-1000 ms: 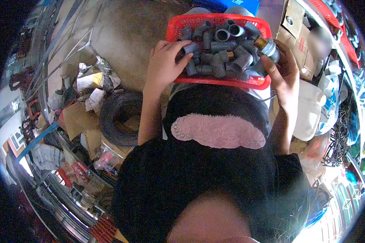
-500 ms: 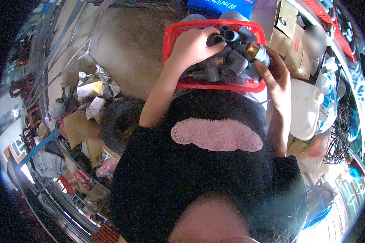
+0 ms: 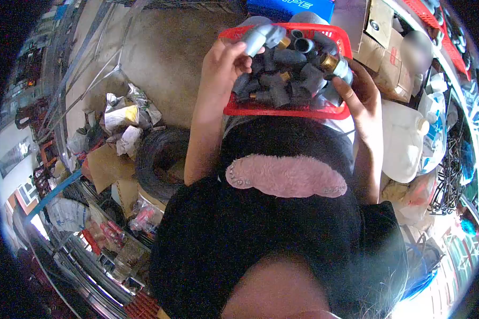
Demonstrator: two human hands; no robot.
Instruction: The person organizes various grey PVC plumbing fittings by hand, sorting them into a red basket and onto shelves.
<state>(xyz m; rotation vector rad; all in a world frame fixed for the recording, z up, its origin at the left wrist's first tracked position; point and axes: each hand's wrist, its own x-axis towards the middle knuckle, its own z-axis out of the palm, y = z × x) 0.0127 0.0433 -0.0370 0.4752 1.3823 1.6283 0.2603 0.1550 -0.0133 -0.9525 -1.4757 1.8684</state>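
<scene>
A red plastic basket filled with grey pipe fittings rests at my lap, some of them with brass threaded ends. Above its far left corner, my left hand grips a grey pipe fitting, held clear of the pile and tilted. At the right rim, my right hand has its thumb and fingers around a grey fitting with a brass threaded end. Part of that fitting is hidden by the fingers.
A blue box stands beyond the basket. To the right are cardboard boxes and a white plastic jug. A black coil and crumpled packaging lie on the floor at left.
My left hand has come up out of the basket toward the left, lifting a grey pipe fitting. My right hand keeps its hold on the brass-ended fitting, nearly unmoved.
</scene>
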